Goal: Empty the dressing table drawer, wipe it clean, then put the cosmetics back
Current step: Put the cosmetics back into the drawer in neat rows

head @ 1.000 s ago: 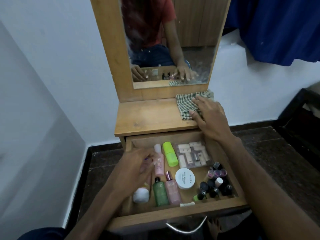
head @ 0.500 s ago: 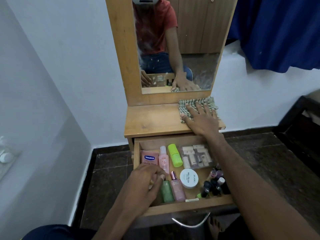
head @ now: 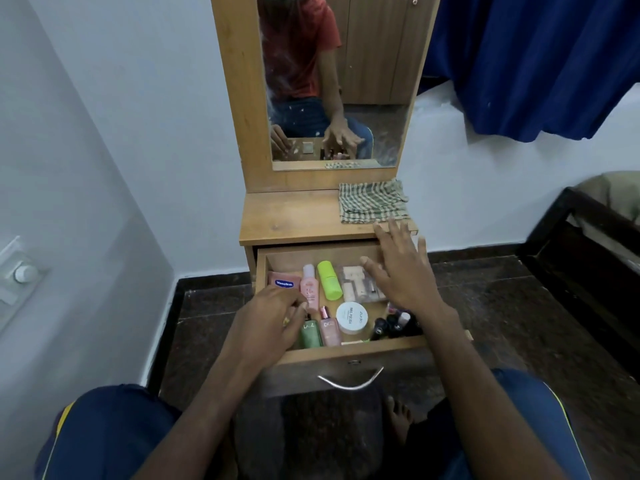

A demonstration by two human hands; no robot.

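Drawer [head: 346, 351] open, long axis toward the person.

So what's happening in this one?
A person sits at a dressing table with its drawer pulled open and still full of cosmetics. The left hand reaches in at the drawer's left side, fingers curled over something mostly hidden. The right hand hovers open above the drawer. A checked cloth lies on the tabletop.
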